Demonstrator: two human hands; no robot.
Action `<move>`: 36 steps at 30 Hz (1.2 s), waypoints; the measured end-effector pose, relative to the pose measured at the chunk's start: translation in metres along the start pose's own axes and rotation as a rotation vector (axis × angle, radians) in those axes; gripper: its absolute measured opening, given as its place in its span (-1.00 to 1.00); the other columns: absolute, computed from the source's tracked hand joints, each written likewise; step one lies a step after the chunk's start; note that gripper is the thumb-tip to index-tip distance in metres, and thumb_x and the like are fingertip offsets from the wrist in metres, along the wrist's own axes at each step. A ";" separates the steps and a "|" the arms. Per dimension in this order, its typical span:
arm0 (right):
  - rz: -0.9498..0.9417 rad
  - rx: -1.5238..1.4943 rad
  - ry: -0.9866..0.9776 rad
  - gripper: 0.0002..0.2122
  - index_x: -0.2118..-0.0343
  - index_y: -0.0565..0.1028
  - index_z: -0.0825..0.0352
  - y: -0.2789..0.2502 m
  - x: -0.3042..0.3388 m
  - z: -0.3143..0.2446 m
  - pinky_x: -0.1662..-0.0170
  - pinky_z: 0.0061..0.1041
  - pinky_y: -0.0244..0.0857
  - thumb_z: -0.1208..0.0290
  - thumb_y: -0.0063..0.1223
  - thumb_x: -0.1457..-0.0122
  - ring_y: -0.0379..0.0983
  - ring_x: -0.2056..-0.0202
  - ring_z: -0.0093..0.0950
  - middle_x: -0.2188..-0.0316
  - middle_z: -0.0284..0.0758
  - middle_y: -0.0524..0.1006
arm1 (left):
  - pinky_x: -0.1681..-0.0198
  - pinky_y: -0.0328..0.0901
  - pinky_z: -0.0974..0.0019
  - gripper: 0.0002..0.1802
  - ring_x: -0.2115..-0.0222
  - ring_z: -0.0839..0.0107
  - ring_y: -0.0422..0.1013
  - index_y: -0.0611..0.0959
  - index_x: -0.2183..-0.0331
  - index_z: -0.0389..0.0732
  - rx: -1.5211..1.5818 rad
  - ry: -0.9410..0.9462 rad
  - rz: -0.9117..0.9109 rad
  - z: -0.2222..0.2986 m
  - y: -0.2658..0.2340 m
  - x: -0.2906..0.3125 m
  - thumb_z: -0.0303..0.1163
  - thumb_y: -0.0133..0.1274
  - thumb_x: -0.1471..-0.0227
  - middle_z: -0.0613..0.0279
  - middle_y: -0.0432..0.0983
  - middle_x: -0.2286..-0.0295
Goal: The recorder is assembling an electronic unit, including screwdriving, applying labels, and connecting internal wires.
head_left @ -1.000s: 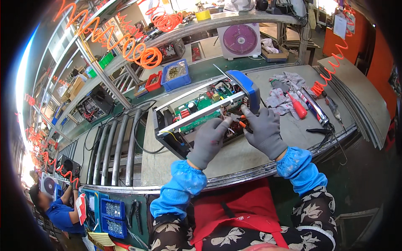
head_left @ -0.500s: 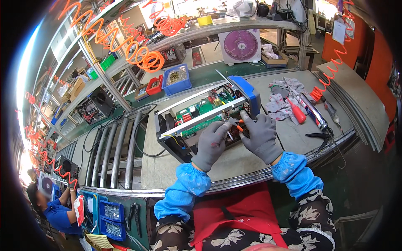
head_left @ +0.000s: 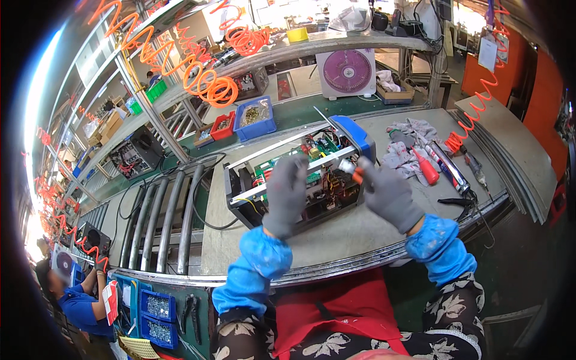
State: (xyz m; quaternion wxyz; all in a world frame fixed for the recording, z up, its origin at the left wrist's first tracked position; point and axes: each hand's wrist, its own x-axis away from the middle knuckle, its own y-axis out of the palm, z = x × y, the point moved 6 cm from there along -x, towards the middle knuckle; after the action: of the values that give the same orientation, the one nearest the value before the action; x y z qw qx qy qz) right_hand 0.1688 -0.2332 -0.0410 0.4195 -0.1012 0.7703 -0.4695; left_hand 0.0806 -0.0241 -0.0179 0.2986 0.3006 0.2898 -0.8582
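An electronic unit (head_left: pixel 264 211) lies open before me, its green circuit board and wiring showing between metal rails, a blue end panel (head_left: pixel 354 133) at its right. My right hand (head_left: pixel 393 197), gloved in grey, is closed on orange-handled cutting pliers (head_left: pixel 356 173) over the unit's right end; motion blurs the tool's head. My left hand (head_left: pixel 286 195), in a matching glove, is raised over the unit's near side. Its fingers point away from me and are smeared, so I cannot see whether they hold anything.
Steel rollers (head_left: pixel 169 222) run on the left. Beyond the unit stand a blue bin (head_left: pixel 254 127) and a red bin (head_left: pixel 222 126) of small parts. At the right lie rags (head_left: pixel 399 157), a red bottle (head_left: pixel 426 166) and a tube-shaped tool (head_left: pixel 444 168). A co-worker (head_left: pixel 81 303) is at lower left.
My hands have drawn apart: the left moved left and the right moved right, with the pliers lifted off the spot where both hands met at the unit's near side.
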 end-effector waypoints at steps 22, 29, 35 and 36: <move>-0.410 0.740 -0.059 -0.67 0.12 0.58 0.08 -0.037 -0.137 -0.006 0.21 -0.21 0.38 0.29 0.13 0.02 0.51 0.13 -0.23 0.24 -0.23 0.55 | 0.46 0.33 0.49 -0.81 0.53 0.65 0.38 0.65 0.25 -0.24 0.370 -0.342 -0.313 -0.036 0.095 -0.096 -0.41 -0.02 -0.19 0.37 0.49 0.51; -0.338 0.587 -0.174 -0.71 0.30 0.65 0.16 -0.030 -0.132 -0.023 0.29 -0.24 0.48 0.09 0.06 -0.07 0.61 0.28 -0.26 0.36 -0.23 0.63 | 0.22 0.37 0.08 -0.83 0.27 -0.04 0.45 0.62 0.28 -0.15 -0.260 0.242 -0.079 -0.016 0.079 -0.087 -0.42 0.06 -0.02 0.00 0.49 0.32; -0.141 0.192 -0.150 -0.63 0.06 0.48 0.21 -0.042 -0.085 0.022 0.19 -0.16 0.37 0.33 0.10 -0.01 0.51 0.23 -0.09 0.34 -0.13 0.54 | 0.12 0.34 0.09 -0.65 0.21 0.05 0.46 0.60 0.15 -0.27 -0.314 0.680 0.159 0.095 -0.054 0.014 -0.42 0.05 0.05 0.01 0.51 0.22; -0.158 0.140 -0.145 -0.60 0.03 0.47 0.24 -0.046 -0.077 0.019 0.15 -0.18 0.36 0.38 0.08 0.01 0.51 0.21 -0.09 0.30 -0.11 0.54 | 0.07 0.32 0.04 -0.67 0.17 0.05 0.45 0.60 0.17 -0.33 -0.543 0.599 0.185 0.101 -0.104 0.033 -0.38 0.02 -0.03 0.00 0.53 0.22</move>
State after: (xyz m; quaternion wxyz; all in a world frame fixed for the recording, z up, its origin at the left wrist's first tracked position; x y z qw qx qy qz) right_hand 0.2200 -0.2276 0.0347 0.4416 -0.1658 0.6930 -0.5453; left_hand -0.0465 -0.0349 0.0583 0.3455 0.4720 0.5515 -0.5948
